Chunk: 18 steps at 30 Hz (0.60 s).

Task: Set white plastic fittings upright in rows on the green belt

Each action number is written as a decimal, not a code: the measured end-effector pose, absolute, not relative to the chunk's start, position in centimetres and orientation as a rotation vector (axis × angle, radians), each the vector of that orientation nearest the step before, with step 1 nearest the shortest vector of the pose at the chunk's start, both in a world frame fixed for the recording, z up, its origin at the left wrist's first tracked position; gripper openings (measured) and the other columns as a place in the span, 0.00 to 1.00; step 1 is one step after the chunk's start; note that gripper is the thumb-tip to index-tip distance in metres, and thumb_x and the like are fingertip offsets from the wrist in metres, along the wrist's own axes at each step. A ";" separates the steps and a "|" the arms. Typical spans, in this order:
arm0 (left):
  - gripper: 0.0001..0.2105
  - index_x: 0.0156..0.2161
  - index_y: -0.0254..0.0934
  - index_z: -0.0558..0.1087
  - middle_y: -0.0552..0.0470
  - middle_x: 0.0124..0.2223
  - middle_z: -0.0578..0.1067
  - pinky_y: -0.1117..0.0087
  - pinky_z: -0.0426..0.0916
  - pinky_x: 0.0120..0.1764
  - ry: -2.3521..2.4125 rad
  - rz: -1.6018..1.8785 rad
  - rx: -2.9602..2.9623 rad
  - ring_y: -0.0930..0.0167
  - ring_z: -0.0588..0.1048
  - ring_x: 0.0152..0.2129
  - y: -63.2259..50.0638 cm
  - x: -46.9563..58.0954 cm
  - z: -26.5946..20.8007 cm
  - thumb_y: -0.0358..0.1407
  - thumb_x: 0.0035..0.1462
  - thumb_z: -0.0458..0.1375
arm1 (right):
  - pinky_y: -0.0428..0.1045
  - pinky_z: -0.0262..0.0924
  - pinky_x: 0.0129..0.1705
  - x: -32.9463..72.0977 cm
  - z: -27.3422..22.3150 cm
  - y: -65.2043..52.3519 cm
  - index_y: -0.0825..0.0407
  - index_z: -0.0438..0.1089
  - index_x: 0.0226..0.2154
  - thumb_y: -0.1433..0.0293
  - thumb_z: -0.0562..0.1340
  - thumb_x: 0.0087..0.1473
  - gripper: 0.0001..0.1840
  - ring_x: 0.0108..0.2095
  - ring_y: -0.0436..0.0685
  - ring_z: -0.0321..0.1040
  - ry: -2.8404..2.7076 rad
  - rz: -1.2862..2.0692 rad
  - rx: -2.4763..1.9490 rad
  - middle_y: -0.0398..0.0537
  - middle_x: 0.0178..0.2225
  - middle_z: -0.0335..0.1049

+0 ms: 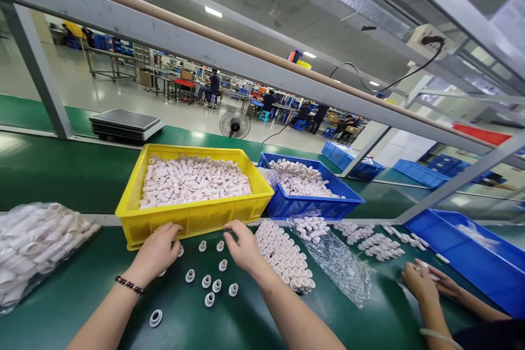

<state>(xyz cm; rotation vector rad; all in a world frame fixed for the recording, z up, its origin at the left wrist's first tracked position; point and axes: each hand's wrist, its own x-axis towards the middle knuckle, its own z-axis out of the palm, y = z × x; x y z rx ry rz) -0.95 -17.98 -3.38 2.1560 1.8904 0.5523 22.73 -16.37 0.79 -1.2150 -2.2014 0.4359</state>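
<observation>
My left hand [158,251] is low against the front wall of a yellow bin [197,219], palm down, with its fingers loosely bent and apart from the thumb. A white flanged fitting [180,251] sits right beside its thumb; another beneath the hand is mostly hidden. To the right, my right hand [244,246] hovers over the table with thumb and forefinger apart and nothing visible between them. Several small white flanged fittings [206,281] stand scattered between my forearms. A white ring-shaped piece [156,318] lies near my left forearm. Past my right wrist, white fittings [283,254] stand in close rows.
White pipe pieces fill the yellow bin and a blue bin [311,208]. A clear bag of white pipes [36,251] lies at left. Bubble wrap [340,268] is right of the rows. A co-worker's hands [424,279] hold a white piece near another blue bin [463,257]. A scale [125,123] stands behind.
</observation>
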 end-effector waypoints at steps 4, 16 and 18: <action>0.12 0.41 0.37 0.66 0.47 0.41 0.68 0.67 0.61 0.44 1.764 0.650 2.217 0.67 0.67 0.41 -19.5 0.0 -1.4 0.34 0.54 0.44 | 0.46 0.57 0.44 25.1 -0.6 -19.4 0.51 0.64 0.36 0.75 0.52 0.53 0.09 0.40 0.52 0.62 -2.055 0.575 -1.192 0.46 0.37 0.65; 0.08 0.33 0.39 0.70 0.48 0.40 0.67 0.61 0.57 0.43 1.511 0.365 2.471 0.63 0.63 0.41 -22.4 6.1 -3.6 0.30 0.50 0.50 | 0.49 0.52 0.45 26.2 -4.8 -23.8 0.48 0.64 0.40 0.77 0.59 0.46 0.16 0.42 0.54 0.58 -2.333 0.479 -1.222 0.43 0.40 0.65; 0.09 0.31 0.38 0.70 0.47 0.39 0.67 0.61 0.57 0.43 1.518 0.365 2.491 0.63 0.63 0.41 -22.4 6.4 -3.9 0.29 0.50 0.48 | 0.50 0.51 0.44 25.5 -4.9 -23.7 0.48 0.63 0.40 0.76 0.59 0.46 0.16 0.42 0.54 0.57 -2.407 0.407 -1.218 0.43 0.40 0.65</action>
